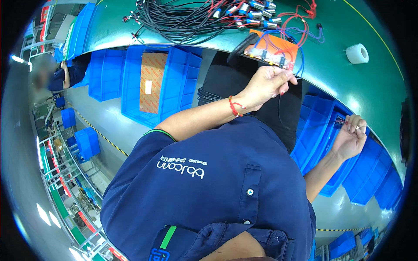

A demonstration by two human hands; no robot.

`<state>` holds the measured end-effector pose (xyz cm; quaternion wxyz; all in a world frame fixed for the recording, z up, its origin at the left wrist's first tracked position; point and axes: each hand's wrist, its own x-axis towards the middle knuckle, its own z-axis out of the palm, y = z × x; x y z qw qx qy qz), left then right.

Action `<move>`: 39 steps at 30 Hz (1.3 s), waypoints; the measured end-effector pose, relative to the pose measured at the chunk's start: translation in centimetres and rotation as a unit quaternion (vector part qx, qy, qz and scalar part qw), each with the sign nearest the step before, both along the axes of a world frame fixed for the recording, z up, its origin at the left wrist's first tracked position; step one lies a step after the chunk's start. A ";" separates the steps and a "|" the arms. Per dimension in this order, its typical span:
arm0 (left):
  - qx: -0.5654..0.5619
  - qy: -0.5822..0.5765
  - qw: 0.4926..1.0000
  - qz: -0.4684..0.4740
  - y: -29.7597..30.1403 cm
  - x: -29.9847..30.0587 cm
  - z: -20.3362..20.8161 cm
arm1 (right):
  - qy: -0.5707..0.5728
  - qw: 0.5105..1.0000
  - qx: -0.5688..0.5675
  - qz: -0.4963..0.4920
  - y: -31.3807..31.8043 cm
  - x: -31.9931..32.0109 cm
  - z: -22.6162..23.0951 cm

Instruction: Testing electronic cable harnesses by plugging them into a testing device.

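Observation:
My left hand (272, 85), a red bracelet at its wrist, is closed in a pinch at the near edge of the orange board (285, 48). What its fingertips hold is too small to make out. Along that board edge sit small whitish and dark fittings (264, 55), with red and blue wires (300, 65) looping around. Over to the right, below the green table's edge, my right hand (352, 138) has its fingers curled together beside a blue bin (327, 130). A small dark bunch with reddish bits (340, 121) shows at its fingertips; its kind is unclear.
On the green table (339, 26) lies a heap of black cables (174, 21) with metal cylindrical ends (257, 15). A white tape roll (357, 54) stands to the right. Blue bins (106, 71) line the table's near side, one holding brown cardboard (153, 82). Another person (69, 76) is far left.

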<state>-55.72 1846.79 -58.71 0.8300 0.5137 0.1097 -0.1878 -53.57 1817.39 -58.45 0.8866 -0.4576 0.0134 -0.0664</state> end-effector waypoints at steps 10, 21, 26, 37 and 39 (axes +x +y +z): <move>0.123 -0.198 0.970 0.075 13.1 -3.2 7.6 | -0.016 0.986 0.041 0.163 7.2 2.3 5.9; 0.337 -0.239 0.792 0.449 35.4 1.0 8.4 | -0.131 0.894 0.106 0.414 27.7 12.1 6.7; 0.680 -0.273 0.606 0.309 31.2 0.3 -0.4 | -0.109 0.920 0.066 0.371 30.0 13.9 4.0; 0.656 -0.278 0.469 0.522 29.3 2.3 -2.6 | -0.067 0.954 0.057 0.287 32.5 13.1 5.6; 0.625 -0.245 0.424 0.608 29.0 1.9 -2.4 | -0.089 0.860 0.306 0.398 33.4 13.9 4.0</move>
